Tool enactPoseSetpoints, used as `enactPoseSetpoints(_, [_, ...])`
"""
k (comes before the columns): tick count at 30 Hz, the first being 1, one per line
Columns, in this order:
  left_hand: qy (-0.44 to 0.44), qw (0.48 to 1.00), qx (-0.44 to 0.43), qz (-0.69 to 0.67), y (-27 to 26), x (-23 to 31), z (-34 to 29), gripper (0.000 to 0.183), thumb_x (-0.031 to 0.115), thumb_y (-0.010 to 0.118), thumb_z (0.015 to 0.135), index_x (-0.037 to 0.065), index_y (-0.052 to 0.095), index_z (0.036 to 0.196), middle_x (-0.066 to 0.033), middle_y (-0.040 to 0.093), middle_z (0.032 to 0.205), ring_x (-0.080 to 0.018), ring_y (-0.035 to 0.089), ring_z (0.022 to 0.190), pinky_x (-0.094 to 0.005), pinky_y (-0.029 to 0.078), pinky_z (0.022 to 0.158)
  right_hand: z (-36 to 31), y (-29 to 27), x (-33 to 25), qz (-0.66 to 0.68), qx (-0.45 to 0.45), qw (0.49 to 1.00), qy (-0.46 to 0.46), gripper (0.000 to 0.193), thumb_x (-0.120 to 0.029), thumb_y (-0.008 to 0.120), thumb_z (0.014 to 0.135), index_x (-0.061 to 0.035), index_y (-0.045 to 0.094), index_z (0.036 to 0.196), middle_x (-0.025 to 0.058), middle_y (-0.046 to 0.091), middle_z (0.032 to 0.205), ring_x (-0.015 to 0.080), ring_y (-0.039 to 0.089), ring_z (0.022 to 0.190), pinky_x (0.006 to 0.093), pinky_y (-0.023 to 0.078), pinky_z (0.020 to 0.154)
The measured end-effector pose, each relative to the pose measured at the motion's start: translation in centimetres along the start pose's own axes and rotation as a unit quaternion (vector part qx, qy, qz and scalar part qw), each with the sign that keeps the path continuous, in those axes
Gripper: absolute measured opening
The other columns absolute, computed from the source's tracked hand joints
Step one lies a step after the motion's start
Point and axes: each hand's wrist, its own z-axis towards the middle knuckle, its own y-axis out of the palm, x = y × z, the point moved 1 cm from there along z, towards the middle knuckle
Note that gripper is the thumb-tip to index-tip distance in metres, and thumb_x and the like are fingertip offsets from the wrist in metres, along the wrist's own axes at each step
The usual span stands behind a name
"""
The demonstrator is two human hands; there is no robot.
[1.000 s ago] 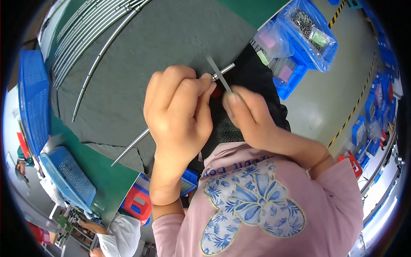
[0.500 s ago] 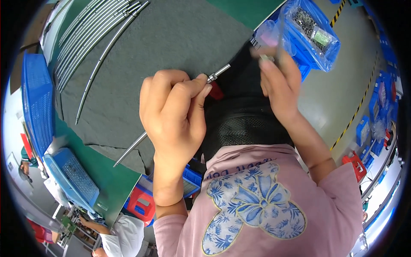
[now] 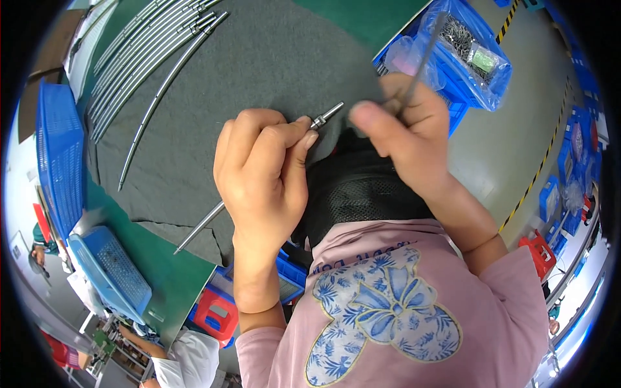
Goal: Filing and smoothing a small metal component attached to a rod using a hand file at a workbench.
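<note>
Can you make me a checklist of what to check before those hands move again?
1. Left hand has the metal rod pinched: ok.
2. Rod's collared end pokes out past the left fingers: ok.
3. Right hand has the thin grey strip: ok.
4. Strip is apart from the held rod: ok.
5. Strip's edges look smooth: cannot tell, it's blurred.
6. Other metal rods lie away from both hands: ok.
</note>
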Motion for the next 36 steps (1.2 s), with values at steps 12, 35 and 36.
enactPoseSetpoints(12, [-0.004, 1.000, -0.008, -0.003, -0.5, 0.1, -0.2, 0.011, -0.003, 0.068, 0.068, 0.001, 0.060, 0.075, -0.0078, 0.053, 0.073, -0.0216, 0.050, 0.063, -0.0298, 0.040, 0.056, 0.7, 0.1, -0.6, -0.315, 0.135, 0.925, -0.163, 0.022, -0.009, 0.073, 0.074, -0.0023, 0.052, 0.069, -0.0023, 0.038, 0.048, 0.0012, 0.034, 0.046, 0.0213, 0.027, 0.040])
enactPoseSetpoints(35, [-0.024, 0.982, 0.171, -0.074, -7.2, 3.1, 2.7, 0.016, 0.007, 0.060, 0.076, 0.002, 0.047, 0.086, -0.0137, 0.045, 0.083, -0.0326, 0.051, 0.070, -0.0390, 0.041, 0.059, 0.8, 0.6, 0.6, -0.031, -0.075, 0.994, -0.078, 0.011, -0.007, 0.058, 0.084, -0.0053, 0.047, 0.083, -0.0042, 0.038, 0.057, 0.0016, 0.030, 0.040, 0.0178, 0.024, 0.036])
enactPoseSetpoints(36, [0.046, 0.958, 0.276, -0.053, -9.4, 2.8, 3.0, 0.014, 0.007, 0.058, 0.080, 0.002, 0.049, 0.088, -0.0105, 0.047, 0.082, -0.0245, 0.048, 0.065, -0.0327, 0.039, 0.056, 0.5, 1.4, 0.6, 0.027, -0.109, 0.993, -0.037, 0.011, -0.008, 0.057, 0.085, -0.0050, 0.047, 0.082, -0.0044, 0.035, 0.054, 0.0018, 0.028, 0.039, 0.0179, 0.024, 0.035])
